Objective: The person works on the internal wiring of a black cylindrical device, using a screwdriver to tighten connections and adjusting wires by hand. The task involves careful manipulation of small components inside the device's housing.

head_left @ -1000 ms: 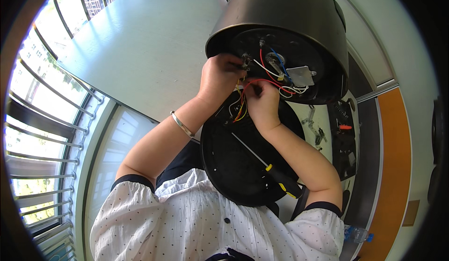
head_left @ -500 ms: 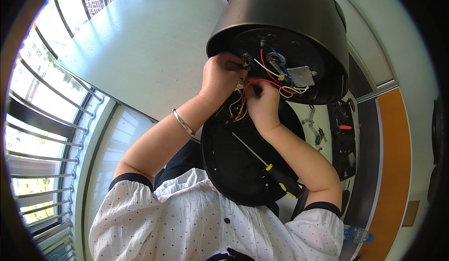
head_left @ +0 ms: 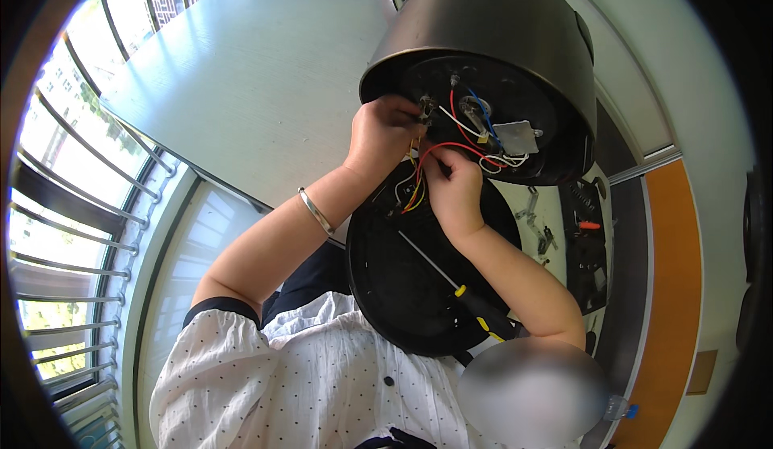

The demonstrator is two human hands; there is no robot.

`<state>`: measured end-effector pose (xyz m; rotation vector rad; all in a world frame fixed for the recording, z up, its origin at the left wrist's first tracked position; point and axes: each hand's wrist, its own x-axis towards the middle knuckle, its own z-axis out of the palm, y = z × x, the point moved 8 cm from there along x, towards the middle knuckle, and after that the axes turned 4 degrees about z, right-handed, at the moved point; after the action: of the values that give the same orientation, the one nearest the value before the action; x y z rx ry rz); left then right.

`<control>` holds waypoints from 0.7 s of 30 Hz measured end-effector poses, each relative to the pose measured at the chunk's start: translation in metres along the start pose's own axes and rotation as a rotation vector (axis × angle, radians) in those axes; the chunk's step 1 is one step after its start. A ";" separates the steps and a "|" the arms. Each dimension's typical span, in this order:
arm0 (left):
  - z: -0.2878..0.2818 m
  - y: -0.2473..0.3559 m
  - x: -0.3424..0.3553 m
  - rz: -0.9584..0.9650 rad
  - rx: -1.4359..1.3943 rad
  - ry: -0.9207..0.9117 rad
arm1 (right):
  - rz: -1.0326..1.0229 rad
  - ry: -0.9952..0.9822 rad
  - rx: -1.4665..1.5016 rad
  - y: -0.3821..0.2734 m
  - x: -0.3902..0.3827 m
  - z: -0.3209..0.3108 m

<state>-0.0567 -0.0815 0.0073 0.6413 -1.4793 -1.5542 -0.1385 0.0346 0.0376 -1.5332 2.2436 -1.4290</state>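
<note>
A dark grey appliance housing, perhaps a rice cooker, lies tipped with its opened underside facing me. Red, blue and white wires and a metal plate show inside. My left hand is closed at the underside's left, by a small metal terminal; its fingertips are partly hidden. Just below and to the right, my right hand pinches at the wires that run down to the round black base cover. Across that cover rests a screwdriver with a black and yellow handle.
A pale table carries the housing. Right of the cover are loose metal parts and a black tool case. A barred window is at left, a plastic bottle at lower right. A blurred patch covers my right sleeve.
The housing sits slightly lower in view, its underside turned a little. Both hands stay at nearly the same spots among the wires.
</note>
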 end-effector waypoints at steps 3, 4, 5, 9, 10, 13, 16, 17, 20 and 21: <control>0.000 -0.002 0.001 0.019 0.003 -0.005 | -0.073 -0.051 -0.095 -0.018 -0.006 -0.008; 0.002 0.000 0.000 0.020 0.000 -0.009 | -0.088 -0.076 -0.128 -0.021 -0.009 -0.010; 0.003 0.002 -0.001 0.022 -0.003 -0.013 | -0.195 -0.112 -0.193 -0.027 -0.011 -0.010; 0.002 0.001 -0.002 0.014 -0.032 -0.009 | -0.069 -0.232 -0.139 -0.045 -0.019 -0.022; 0.002 0.002 -0.002 0.002 -0.050 -0.005 | -0.079 -0.214 -0.131 -0.050 -0.018 -0.026; 0.002 0.002 -0.002 -0.004 -0.043 -0.005 | -0.103 -0.181 -0.065 -0.059 -0.012 -0.033; 0.001 0.004 -0.002 0.013 -0.013 -0.003 | -0.027 -0.187 0.014 -0.063 -0.002 -0.029; 0.000 0.005 -0.002 0.019 -0.004 -0.001 | -0.117 -0.161 -0.015 -0.066 0.000 -0.027; 0.003 0.003 -0.002 0.018 -0.040 -0.019 | -0.350 -0.067 -0.157 -0.067 0.001 -0.023; 0.002 0.004 -0.002 0.027 -0.030 -0.016 | -0.411 -0.031 -0.233 -0.070 0.001 -0.022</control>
<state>-0.0571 -0.0785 0.0109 0.5909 -1.4680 -1.5608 -0.1014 0.0427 0.1004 -2.1761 2.2315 -1.2400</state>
